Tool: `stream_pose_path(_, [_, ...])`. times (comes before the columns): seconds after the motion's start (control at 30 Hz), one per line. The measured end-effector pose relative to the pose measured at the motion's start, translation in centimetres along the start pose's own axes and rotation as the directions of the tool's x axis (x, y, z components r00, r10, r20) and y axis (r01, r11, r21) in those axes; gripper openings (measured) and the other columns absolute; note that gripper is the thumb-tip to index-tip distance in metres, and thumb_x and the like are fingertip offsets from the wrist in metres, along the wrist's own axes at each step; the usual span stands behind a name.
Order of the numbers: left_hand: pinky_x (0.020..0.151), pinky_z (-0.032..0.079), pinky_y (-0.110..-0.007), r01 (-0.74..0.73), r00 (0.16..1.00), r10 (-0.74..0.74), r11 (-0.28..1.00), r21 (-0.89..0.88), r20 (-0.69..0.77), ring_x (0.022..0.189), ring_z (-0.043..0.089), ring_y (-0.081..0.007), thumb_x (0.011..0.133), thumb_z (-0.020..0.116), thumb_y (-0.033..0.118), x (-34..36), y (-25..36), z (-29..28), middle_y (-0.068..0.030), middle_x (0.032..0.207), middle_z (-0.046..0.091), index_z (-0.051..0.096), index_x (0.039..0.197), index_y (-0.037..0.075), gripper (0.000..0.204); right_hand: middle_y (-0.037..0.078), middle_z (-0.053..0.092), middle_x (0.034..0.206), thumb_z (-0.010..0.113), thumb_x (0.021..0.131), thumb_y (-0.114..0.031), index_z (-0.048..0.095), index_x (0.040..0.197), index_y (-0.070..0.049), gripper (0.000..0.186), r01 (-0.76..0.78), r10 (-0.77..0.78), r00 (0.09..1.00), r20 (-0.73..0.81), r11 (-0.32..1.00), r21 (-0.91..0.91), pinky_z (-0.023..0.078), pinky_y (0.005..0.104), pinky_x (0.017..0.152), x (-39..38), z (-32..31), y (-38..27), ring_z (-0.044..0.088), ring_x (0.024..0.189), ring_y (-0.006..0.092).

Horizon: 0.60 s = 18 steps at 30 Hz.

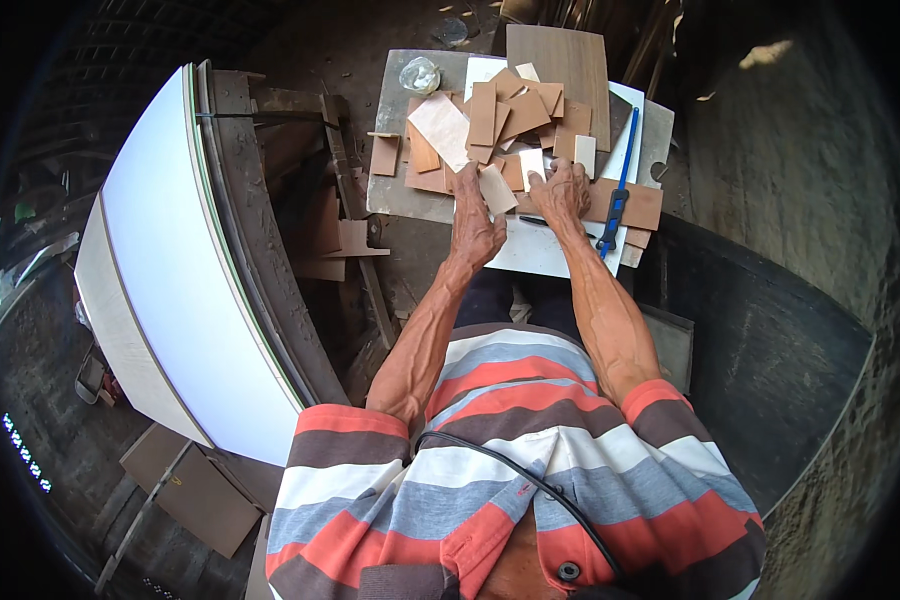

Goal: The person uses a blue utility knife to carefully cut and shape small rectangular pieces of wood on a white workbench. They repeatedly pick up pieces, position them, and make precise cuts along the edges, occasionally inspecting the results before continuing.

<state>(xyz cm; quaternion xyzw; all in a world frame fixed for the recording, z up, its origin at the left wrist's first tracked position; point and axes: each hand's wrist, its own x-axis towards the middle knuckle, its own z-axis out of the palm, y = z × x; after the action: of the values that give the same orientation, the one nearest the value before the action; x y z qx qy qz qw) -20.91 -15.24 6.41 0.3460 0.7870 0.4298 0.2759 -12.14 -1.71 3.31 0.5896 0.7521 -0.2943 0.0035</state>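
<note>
**Two bare hands at the near side of a heap of thin, flat pieces**

The left hand [477, 228] and right hand [564, 195] reach over the near edge of the counter [390, 190] to a heap of brown pieces [527, 113]. The left fingers [467, 185] are stretched forward, thumb apart, at the near end of a large pale piece [440, 130]; whether they clamp it cannot be told. The right fingers are bent beside a white piece [532, 168]; their grip is likewise hidden.

Good handling here probably means taking each piece by opposite edges, lifting it clear rather than dragging it, and steadying its neighbours with the other hand.

Orientation: the large pale piece, left of the counter's middle, has its long axis slanting from the far-left corner toward the near edge, its narrower end toward the person. The white piece, nearer the counter's near edge, runs roughly far to near, its near end tipped slightly rightward. A long blue tool [620, 190] lies beside the right edge, grip nearward.
</note>
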Motion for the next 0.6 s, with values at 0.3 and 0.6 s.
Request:
stream_pose_path(0.3, [0.087, 0.056, -0.04, -0.076, 0.994, 0.083, 0.992, 0.104, -0.066, 0.114, 0.051, -0.0354, 0.068, 0.066, -0.011, 0.0, -0.7, -0.1, -0.0223, 0.136, 0.034, 0.02, 0.149, 0.004, 0.095, 0.015, 0.064, 0.103, 0.068, 0.079, -0.025, 0.068, 0.101, -0.005, 0.03, -0.066, 0.067, 0.998, -0.003, 0.985, 0.162, 0.049, 0.0446, 0.088, 0.7, 0.8, -0.2, 0.061, 0.099, 0.0327])
stream_pose_path(0.6, [0.109, 0.036, -0.048, -0.111, 0.992, 0.117, 0.985, -0.13, 0.039, 0.125, 0.041, -0.0424, 0.066, 0.061, -0.008, 1.6, 4.6, 0.5, -0.0253, 0.13, 0.038, 0.021, 0.148, 0.001, 0.092, 0.009, 0.066, 0.084, 0.066, 0.088, -0.024, 0.064, 0.099, 0.004, 0.031, -0.182, -0.108, 0.928, 0.357, 0.704, 0.687, 0.048, 0.0312, 0.066, -1.6, -6.3, 0.9, 0.058, 0.074, 0.016])
